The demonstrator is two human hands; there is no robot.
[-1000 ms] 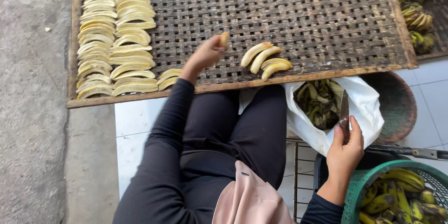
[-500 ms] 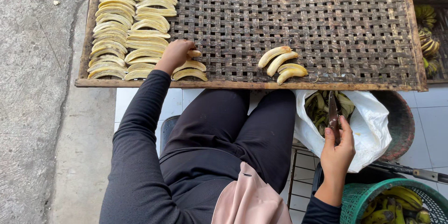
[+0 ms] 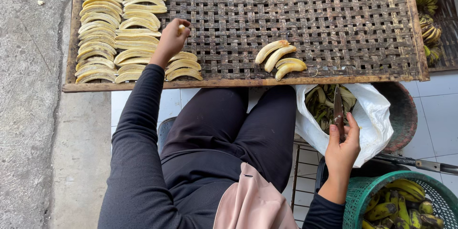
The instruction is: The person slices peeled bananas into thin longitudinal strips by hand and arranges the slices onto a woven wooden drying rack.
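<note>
Left hand (image 3: 170,40) fingers pinched on banana slice (image 3: 181,29), at 10 o'clock on woven tray (image 3: 334,24). Slice looks soft, slippery; hold gently by edges. Right hand (image 3: 342,145) fingers wrapped round knife (image 3: 338,110).

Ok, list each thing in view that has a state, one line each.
left hand: closed on a banana piece, over the woven tray
right hand: grip shut on a knife, blade up
peeled banana slices: laid in rows on the tray
four peeled bananas: loose near the tray edge
white bag: open, peels inside
green basket: holds unpeeled bananas
</note>
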